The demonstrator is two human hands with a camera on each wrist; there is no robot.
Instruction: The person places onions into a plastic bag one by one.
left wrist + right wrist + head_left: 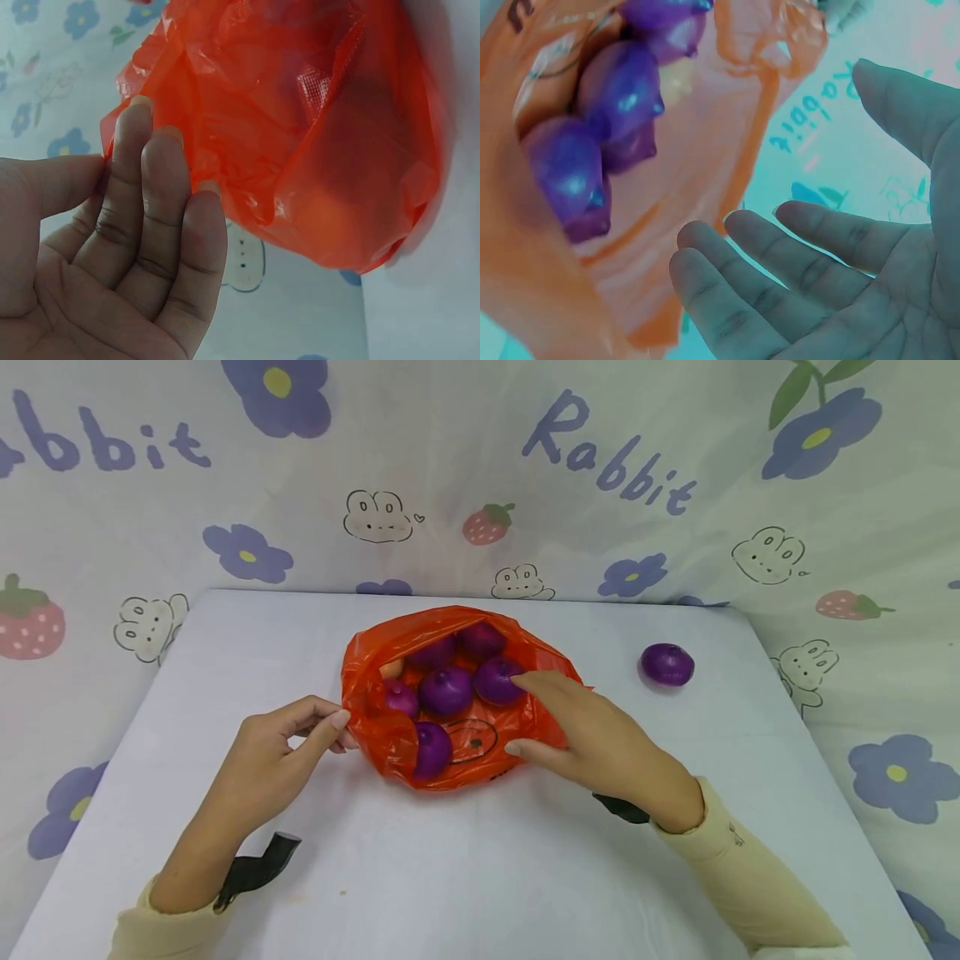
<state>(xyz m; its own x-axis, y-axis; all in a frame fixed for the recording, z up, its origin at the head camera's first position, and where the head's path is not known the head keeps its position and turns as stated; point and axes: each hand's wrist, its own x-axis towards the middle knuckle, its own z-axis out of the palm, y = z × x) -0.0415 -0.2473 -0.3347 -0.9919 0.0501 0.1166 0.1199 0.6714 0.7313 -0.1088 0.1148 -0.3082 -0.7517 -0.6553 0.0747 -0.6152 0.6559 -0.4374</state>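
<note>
An orange-red plastic bag lies with its mouth spread, several glossy purple onions inside. A small tan round thing shows partly behind the bag's left rim. At that left edge my left hand pinches the plastic between thumb and forefinger; the left wrist view shows the other fingers extended beside the bag. My right hand reaches over the bag's right side, thumb and fingers spread and holding nothing. In the right wrist view its fingers are nearly straight, near the bag's rim.
A single purple onion sits on the white table to the right of the bag. Behind the table hangs a pale cloth printed with rabbits, flowers and strawberries. A black strap shows at the left wrist.
</note>
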